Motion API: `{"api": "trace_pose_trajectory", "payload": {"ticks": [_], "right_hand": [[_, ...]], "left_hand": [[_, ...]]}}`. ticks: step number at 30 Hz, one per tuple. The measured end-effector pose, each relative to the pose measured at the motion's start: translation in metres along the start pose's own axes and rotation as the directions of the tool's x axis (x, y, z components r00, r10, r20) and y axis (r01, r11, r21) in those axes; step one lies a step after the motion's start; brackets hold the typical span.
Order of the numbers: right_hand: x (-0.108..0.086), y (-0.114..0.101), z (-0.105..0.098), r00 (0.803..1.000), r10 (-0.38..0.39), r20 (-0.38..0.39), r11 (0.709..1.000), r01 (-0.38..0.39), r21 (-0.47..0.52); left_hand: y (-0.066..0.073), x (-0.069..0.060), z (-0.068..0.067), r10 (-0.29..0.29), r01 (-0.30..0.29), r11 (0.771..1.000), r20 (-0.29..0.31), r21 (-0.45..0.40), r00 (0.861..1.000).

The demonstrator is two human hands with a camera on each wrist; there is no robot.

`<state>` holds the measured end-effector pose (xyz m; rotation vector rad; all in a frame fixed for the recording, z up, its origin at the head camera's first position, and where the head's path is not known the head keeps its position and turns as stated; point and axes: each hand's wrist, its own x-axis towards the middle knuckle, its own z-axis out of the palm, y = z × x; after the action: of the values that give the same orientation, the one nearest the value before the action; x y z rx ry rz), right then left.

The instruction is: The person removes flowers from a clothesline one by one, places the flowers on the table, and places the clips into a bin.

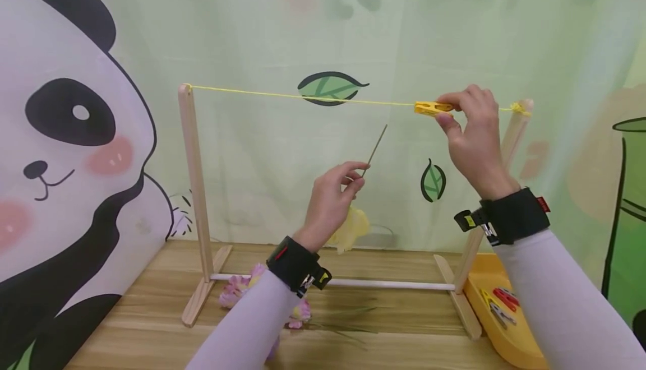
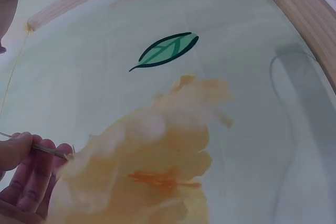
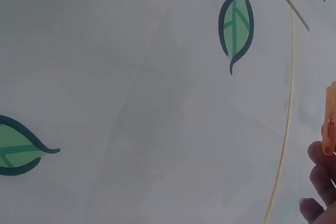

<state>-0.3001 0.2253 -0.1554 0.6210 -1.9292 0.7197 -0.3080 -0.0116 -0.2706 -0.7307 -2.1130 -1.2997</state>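
My left hand (image 1: 328,202) pinches the thin stem (image 1: 377,144) of a yellow artificial flower (image 1: 351,230). The bloom hangs downward and the stem's bare end points up to the right, below a yellow string (image 1: 252,93). Up close in the left wrist view, the petals (image 2: 136,166) show an orange centre streak. Between thumb and fingers, my right hand (image 1: 476,140) holds a yellow clothespin (image 1: 426,108) by its handle end, level with the string near the right post. In the right wrist view, the clothespin (image 3: 329,121) appears to the side of the string, apart from it.
A wooden frame with a left post (image 1: 194,179) and a white bottom bar (image 1: 393,285) carries the string. Pink-purple flowers (image 1: 234,291) lie on the wooden table (image 1: 151,342). At right, a yellow tray (image 1: 504,342) contains several clothespins (image 1: 499,305). A panda-printed curtain stands behind.
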Motion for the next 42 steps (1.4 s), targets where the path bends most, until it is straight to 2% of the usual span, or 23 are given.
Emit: {"api": "trace_pose_trajectory", "payload": {"ticks": [6, 12, 20, 24, 31, 38, 42], "right_hand": [[-0.017, 0.008, -0.003, 0.999, 0.032, -0.009, 0.999, -0.032, 0.028], [-0.036, 0.014, -0.011, 0.996, 0.060, -0.069, 0.997, -0.056, 0.050], [-0.070, 0.019, -0.017, 0.984, 0.142, -0.110, 0.988, -0.134, 0.075], [-0.086, 0.024, -0.020, 0.979, 0.171, -0.109, 0.985, -0.167, 0.049], [-0.107, 0.034, -0.029, 0.973, 0.184, -0.138, 0.983, -0.181, 0.036], [-0.136, 0.050, -0.044, 0.966, 0.176, -0.190, 0.984, -0.180, -0.008], [-0.149, 0.057, -0.049, 0.965, 0.177, -0.195, 0.983, -0.185, -0.021]], "left_hand": [[-0.004, -0.011, -0.008, 0.088, -0.086, 0.994, -0.013, 0.073, 0.996], [-0.010, -0.019, -0.011, 0.113, -0.112, 0.990, -0.012, 0.084, 0.994], [-0.022, -0.040, -0.017, 0.095, -0.091, 0.994, -0.057, 0.068, 0.994], [-0.026, -0.047, -0.020, 0.074, -0.071, 0.996, -0.049, 0.060, 0.996], [-0.033, -0.061, -0.026, 0.050, -0.049, 0.998, -0.028, 0.043, 0.998], [-0.042, -0.079, -0.035, 0.033, -0.031, 0.999, -0.065, 0.033, 0.997], [-0.047, -0.088, -0.041, 0.007, -0.004, 0.999, -0.071, 0.040, 0.997]]}}
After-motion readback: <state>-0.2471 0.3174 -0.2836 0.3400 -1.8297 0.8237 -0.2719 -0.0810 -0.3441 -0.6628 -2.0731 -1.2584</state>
